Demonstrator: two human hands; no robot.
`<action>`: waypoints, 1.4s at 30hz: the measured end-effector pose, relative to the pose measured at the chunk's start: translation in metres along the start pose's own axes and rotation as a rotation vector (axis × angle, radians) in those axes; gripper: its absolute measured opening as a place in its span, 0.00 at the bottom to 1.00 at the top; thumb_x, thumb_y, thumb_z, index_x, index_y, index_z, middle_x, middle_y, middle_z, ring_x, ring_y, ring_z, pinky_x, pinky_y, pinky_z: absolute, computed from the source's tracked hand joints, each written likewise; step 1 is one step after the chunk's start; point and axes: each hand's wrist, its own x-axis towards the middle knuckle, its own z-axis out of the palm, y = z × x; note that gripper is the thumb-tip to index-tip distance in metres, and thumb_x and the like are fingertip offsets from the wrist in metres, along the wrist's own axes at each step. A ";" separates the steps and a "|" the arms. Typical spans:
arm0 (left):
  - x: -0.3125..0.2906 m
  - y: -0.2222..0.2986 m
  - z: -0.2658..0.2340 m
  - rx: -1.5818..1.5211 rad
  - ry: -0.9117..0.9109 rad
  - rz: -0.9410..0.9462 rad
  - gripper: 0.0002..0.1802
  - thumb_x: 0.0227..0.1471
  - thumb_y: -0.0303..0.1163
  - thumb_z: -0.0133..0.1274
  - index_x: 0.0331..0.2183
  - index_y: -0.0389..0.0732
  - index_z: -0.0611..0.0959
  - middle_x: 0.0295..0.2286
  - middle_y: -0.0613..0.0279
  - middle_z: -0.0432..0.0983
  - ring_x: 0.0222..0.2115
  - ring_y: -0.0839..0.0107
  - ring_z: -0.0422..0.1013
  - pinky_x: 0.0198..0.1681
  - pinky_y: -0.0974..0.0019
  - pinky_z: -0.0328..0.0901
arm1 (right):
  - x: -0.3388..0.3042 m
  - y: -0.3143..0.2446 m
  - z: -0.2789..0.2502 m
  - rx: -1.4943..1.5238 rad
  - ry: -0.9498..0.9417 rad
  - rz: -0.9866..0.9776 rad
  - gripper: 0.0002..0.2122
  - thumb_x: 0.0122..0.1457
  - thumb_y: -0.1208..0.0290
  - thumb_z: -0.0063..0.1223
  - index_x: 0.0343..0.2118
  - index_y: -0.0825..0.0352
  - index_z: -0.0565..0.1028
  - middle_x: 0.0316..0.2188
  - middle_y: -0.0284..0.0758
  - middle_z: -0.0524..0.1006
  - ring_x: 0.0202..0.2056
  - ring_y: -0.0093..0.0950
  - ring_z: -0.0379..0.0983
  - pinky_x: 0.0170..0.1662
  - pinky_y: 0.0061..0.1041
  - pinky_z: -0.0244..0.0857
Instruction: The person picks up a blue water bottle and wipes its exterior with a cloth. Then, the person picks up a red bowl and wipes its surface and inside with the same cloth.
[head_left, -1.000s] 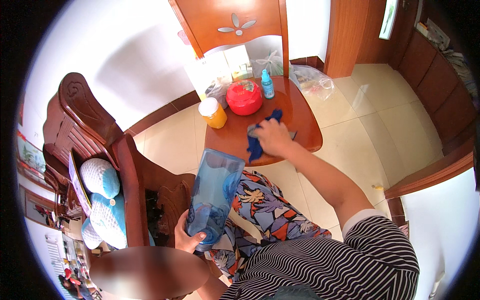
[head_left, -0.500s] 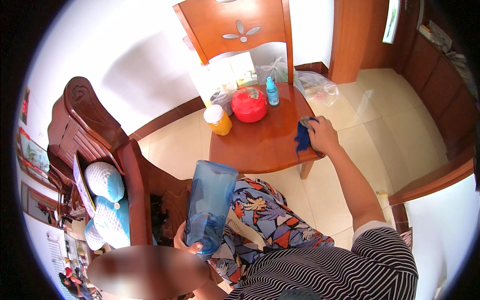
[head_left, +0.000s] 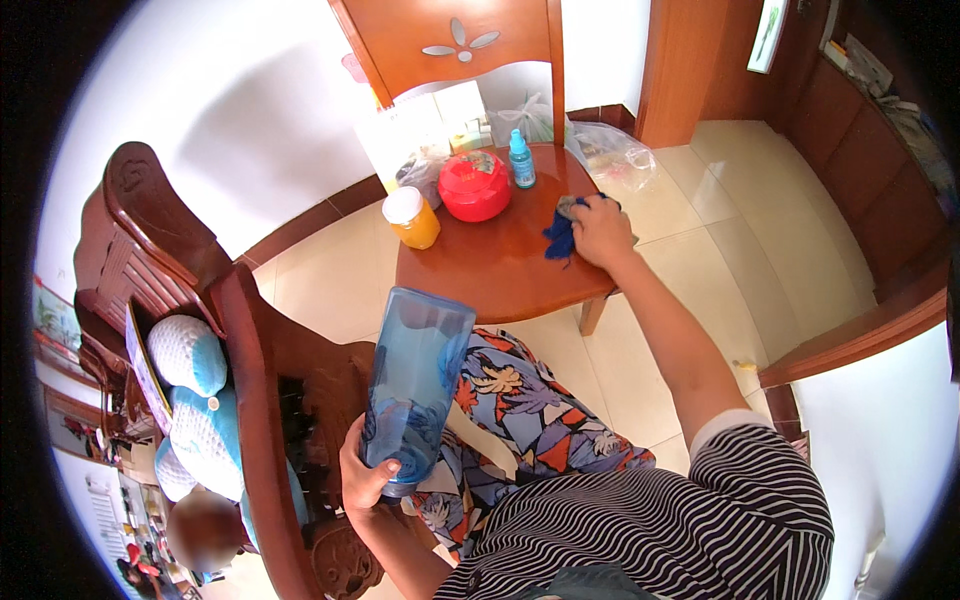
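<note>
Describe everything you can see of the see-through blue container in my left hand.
The see-through blue container is long, with rounded edges, and looks like plastic. Its broader end points toward the wooden chair, and a narrower, darker end sits by your left hand, which grips it from the side with the thumb across the front. It is tilted and held clear of the seat, next to the patterned trousers in this view. Darker blue shapes show near the narrow end; I can't tell what they are.
</note>
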 end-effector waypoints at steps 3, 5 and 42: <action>0.000 0.009 0.002 0.011 -0.003 -0.022 0.61 0.27 0.56 0.76 0.55 0.24 0.69 0.45 0.52 0.75 0.47 0.64 0.72 0.54 0.62 0.63 | -0.043 -0.021 -0.010 0.040 0.023 -0.104 0.09 0.51 0.69 0.56 0.36 0.61 0.79 0.41 0.37 0.75 0.46 0.39 0.69 0.45 0.44 0.66; 0.004 0.009 0.002 -0.005 -0.029 -0.027 0.62 0.27 0.56 0.76 0.55 0.24 0.69 0.46 0.51 0.75 0.47 0.65 0.71 0.54 0.62 0.63 | -0.068 -0.043 -0.022 0.049 0.066 -0.161 0.11 0.50 0.69 0.56 0.37 0.61 0.80 0.42 0.37 0.75 0.46 0.39 0.69 0.45 0.44 0.65; 0.004 0.016 0.014 0.118 0.011 -0.030 0.56 0.33 0.50 0.74 0.55 0.24 0.68 0.46 0.51 0.74 0.47 0.65 0.71 0.54 0.62 0.64 | -0.066 -0.125 -0.088 0.620 0.032 -0.548 0.35 0.47 0.60 0.65 0.61 0.59 0.65 0.65 0.43 0.58 0.67 0.46 0.49 0.61 0.62 0.46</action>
